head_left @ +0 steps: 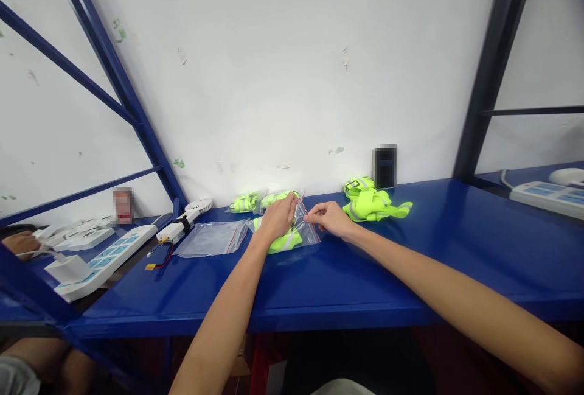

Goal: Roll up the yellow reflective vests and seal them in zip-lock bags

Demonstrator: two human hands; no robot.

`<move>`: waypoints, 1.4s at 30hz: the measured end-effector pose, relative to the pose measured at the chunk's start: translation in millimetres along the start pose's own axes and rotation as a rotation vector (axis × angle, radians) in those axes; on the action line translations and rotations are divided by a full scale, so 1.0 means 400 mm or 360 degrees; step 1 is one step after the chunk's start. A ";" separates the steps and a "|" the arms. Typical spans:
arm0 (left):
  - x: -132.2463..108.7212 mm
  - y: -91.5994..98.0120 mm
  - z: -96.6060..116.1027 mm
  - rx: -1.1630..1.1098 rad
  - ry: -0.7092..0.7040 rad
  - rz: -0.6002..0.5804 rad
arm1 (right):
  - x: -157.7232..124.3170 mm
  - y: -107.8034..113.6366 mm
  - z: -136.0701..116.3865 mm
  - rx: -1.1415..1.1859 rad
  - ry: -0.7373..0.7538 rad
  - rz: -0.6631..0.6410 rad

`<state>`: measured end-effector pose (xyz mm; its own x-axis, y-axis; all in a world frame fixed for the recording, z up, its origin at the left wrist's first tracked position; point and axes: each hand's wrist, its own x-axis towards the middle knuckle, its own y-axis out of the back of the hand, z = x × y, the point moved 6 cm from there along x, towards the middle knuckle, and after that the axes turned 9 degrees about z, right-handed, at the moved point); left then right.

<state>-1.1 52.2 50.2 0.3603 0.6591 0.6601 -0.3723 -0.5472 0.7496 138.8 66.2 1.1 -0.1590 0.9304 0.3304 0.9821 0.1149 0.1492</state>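
Observation:
A clear zip-lock bag (311, 235) with a red seal line lies in front of me, a neon-yellow reflective strap (286, 243) inside it. My left hand (279, 218) rests flat on the bag, fingers stretched out, hiding part of the contents. At the bag's right edge, by the seal, my right hand (332, 218) is closed, pinching the bag between thumb and fingertips. Behind my left hand are bagged neon-yellow straps (245, 202). A loose bundle of neon-yellow reflective straps (376, 203) lies beyond my right hand. Flat clear bags (212, 238) are to the left.
All this lies on a blue tabletop (410, 273) against a white wall. A small white fan (199, 205) and a wired white device (176, 229) are at left. Beyond the blue frame are a power strip (109, 261) and another person's hand (22, 244). A blurred dark object (385, 167) leans on the wall.

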 end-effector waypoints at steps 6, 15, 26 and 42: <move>0.000 -0.005 0.003 -0.0009 0.0000 -0.0005 | 0.003 -0.005 0.019 -0.0025 0.0009 0.0075; 0.003 0.000 -0.002 -0.0220 0.0066 0.0006 | 0.003 -0.012 0.018 -0.0132 0.0068 -0.0011; 0.008 -0.007 -0.009 -0.0695 0.0046 -0.0168 | -0.006 -0.015 0.011 -0.0050 0.0052 -0.0124; 0.005 -0.017 -0.009 -0.0591 -0.0019 -0.0131 | -0.017 -0.019 -0.016 -0.0006 0.0045 -0.0188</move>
<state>-1.0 59.2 46.3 0.4108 0.6859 0.6006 -0.6258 -0.2670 0.7329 131.8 56.8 3.6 -0.2766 0.9001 0.3366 0.9560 0.2219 0.1921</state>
